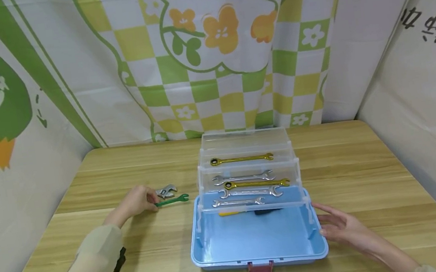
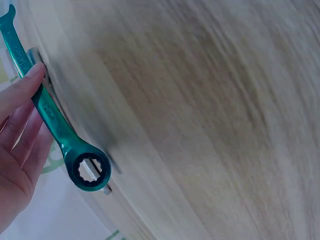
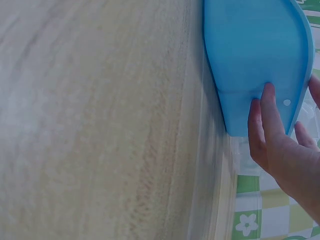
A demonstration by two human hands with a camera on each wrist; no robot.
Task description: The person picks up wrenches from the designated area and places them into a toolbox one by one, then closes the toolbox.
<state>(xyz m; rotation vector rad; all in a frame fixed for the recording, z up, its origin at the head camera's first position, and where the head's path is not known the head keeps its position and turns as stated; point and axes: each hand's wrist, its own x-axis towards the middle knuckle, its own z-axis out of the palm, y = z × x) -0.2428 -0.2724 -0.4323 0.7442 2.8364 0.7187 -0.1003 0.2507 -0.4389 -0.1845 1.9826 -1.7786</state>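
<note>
Between thumb and fingers, my left hand pinches a green combination wrench by its shaft; its ring end shows large in the left wrist view. Just behind it on the table lies a silver adjustable wrench, partly covered by that hand. My right hand rests its extended fingers on the right side of a blue toolbox, with the thumb at the rim. The toolbox stands open, its clear tiered trays raised at the back. Gold and silver wrenches lie in the trays.
Beneath the lowest tray, a yellow-handled tool and a black piece lie in the box. A dark red latch hangs at its front. Behind the wooden table hangs a checked curtain.
</note>
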